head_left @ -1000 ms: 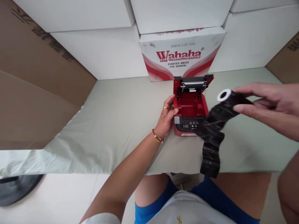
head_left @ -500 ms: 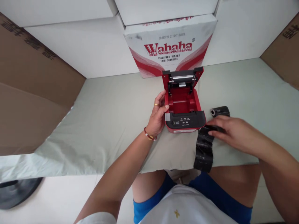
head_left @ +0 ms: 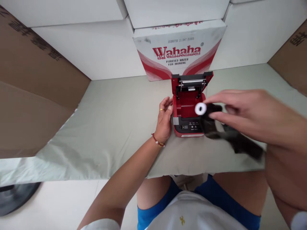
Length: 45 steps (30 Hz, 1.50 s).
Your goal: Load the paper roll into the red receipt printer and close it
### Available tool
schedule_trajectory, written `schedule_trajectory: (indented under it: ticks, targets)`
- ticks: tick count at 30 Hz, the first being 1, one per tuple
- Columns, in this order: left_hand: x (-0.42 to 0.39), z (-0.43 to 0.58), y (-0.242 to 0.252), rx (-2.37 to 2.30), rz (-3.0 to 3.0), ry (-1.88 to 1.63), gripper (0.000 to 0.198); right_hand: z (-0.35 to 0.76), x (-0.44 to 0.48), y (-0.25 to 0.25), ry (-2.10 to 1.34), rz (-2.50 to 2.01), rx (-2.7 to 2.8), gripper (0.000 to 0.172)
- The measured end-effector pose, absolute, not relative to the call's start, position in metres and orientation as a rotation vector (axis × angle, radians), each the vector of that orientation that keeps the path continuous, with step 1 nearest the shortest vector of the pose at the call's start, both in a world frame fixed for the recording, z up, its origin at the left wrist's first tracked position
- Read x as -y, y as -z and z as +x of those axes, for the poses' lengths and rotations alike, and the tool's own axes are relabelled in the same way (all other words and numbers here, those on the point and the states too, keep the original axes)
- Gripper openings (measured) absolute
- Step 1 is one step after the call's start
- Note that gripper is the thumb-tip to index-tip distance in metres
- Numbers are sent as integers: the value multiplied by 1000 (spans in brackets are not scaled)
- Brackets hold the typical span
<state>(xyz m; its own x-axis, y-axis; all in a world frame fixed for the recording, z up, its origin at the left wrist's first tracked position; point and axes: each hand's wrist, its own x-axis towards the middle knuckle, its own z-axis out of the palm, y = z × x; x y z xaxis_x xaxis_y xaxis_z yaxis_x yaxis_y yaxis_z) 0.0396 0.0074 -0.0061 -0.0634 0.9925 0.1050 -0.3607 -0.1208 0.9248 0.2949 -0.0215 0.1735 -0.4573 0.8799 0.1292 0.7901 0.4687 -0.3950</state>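
A small red and black label printer (head_left: 188,125) stands on the cloth, its lid (head_left: 192,83) tipped up and its red bay (head_left: 185,108) exposed. My left hand (head_left: 164,119) holds it at the left side, fingers bent and thumb along the wall. Over the right edge of the bay, my right hand (head_left: 240,111) pinches a black roll with a pale end (head_left: 200,109). A loose black strip (head_left: 244,145) trails from the roll to the right, smeared by motion. Part of the printer's right side is hidden behind the roll.
Behind the printer stands a white and red water carton (head_left: 177,52), with plain white boxes (head_left: 91,51) around it. Brown cartons flank the table at left (head_left: 35,95) and right (head_left: 292,54). A pale green cloth (head_left: 115,127) covers the tabletop down to its front edge.
My right hand has lifted the black roll and strip off the cloth and brought them left to the printer's bay. My left thumb has slid off the printer's rim to its side.
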Motion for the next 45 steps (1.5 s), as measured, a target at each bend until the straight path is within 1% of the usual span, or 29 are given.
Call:
schedule_trajectory:
  ticks: [1,4,6,8,11,14,16,19,21,24,26,27,29,31,35,40,42,45]
  targets:
    - [-5,40,6,-957,985,-1515,66,273,12,-169,-320,-1442,2483,34]
    - [6,40,1,-1156,1112,-1664,56,223,-8,-152,-136,-1727,2600,35]
    - [16,38,-6,-1248,1338,-1770,47,208,-15,-144,-110,-1870,2630,35]
    - [26,37,-15,-1203,1664,-1843,41,202,-19,-142,-120,-1932,2648,35]
    - [40,38,-25,-1019,2153,-1837,39,196,-27,-144,-147,-1996,2681,34]
    - [47,42,-30,-919,2452,-1779,36,193,-34,-145,-167,-2028,2710,35]
    - [49,45,-31,-909,2552,-1731,37,196,-34,-145,-212,-1963,2706,34]
    - [49,47,-31,-854,2601,-1710,38,213,-26,-147,-434,-1652,2562,26]
    - [50,48,-31,-841,2622,-1711,38,230,-19,-149,-500,-1456,2265,22]
    - [53,48,-29,-887,2657,-1681,40,250,-18,-144,-258,-1307,1714,24]
    - [55,47,-27,-884,2660,-1642,47,257,-26,-135,-113,-1253,1535,26]
    - [55,47,-27,-877,2657,-1625,50,258,-31,-130,-108,-1255,1538,30]
    - [55,46,-27,-882,2672,-1599,53,258,-41,-120,-201,-1273,1635,38]
    - [55,47,-29,-907,2705,-1593,53,256,-44,-114,-302,-1279,1710,40]
    - [53,49,-34,-919,2719,-1625,47,258,-27,-113,-283,-1273,1749,34]
    - [54,52,-37,-965,2719,-1612,36,272,9,-104,-251,-1138,1919,34]
    - [54,52,-36,-967,2711,-1613,37,277,17,-94,-291,-1097,1999,34]
    - [54,49,-35,-958,2658,-1618,44,281,21,-81,-353,-1087,2033,35]
